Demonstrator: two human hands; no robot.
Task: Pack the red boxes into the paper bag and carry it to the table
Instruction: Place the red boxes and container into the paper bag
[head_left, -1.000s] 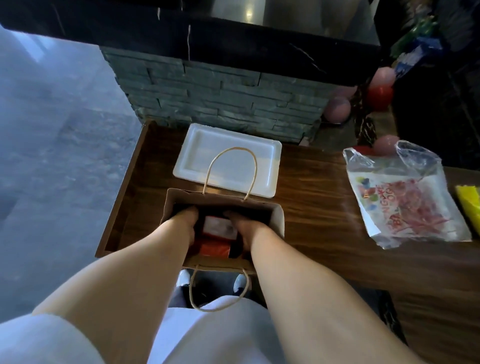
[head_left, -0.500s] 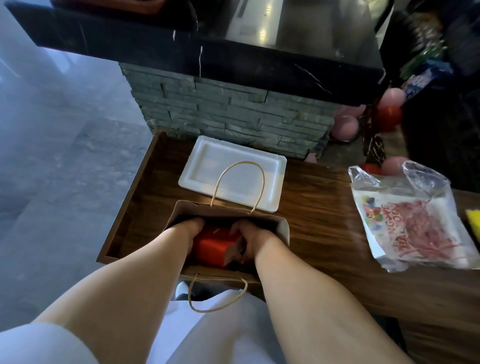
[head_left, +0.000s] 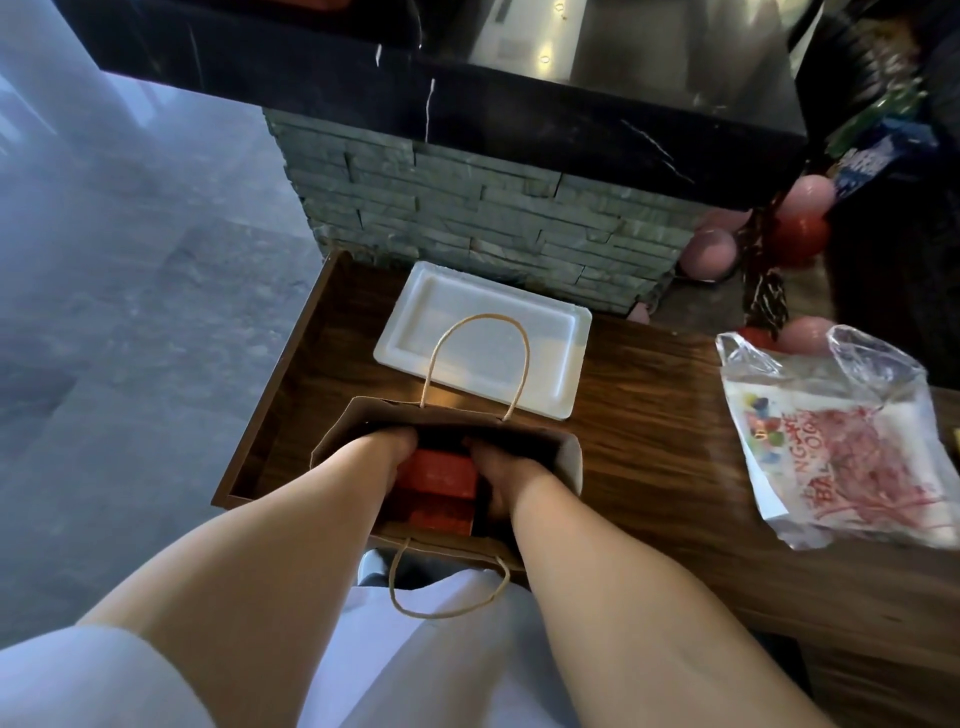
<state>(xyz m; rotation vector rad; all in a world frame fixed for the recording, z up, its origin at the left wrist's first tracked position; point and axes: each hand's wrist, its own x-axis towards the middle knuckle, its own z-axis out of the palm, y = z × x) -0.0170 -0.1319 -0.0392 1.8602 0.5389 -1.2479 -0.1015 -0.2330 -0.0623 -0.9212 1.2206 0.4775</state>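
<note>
Both hands are inside the paper bag (head_left: 569, 462) on the tabletop (head_left: 649, 415). The left hand (head_left: 387, 457) and right hand (head_left: 501, 478) clasp a red box (head_left: 439, 470) between them. A white tray (head_left: 566, 364) lies at twelve o'clock of the bag.

A brown kraft bag (head_left: 569, 457) with tan twine handles stands at the near edge of a dark, streaked walnut-brown table (head_left: 649, 426); bright red boxes (head_left: 439, 470) show inside its shadowed mouth, the lower one a deeper, speckled red. A plain white tray (head_left: 561, 343) lies toward the far edge. By the right edge, a clear plastic bag (head_left: 831, 441) carries a white panel printed in red lettering and scribbles, with small multicoloured dots. Behind rises a grey-green stacked-stone wall (head_left: 467, 218) under a black slab (head_left: 363, 88) veined in white. Pink and red balloons (head_left: 800, 228) cluster at right. The floor (head_left: 130, 312) is mottled blue-grey; the sleeve (head_left: 78, 680) is pale white.
</note>
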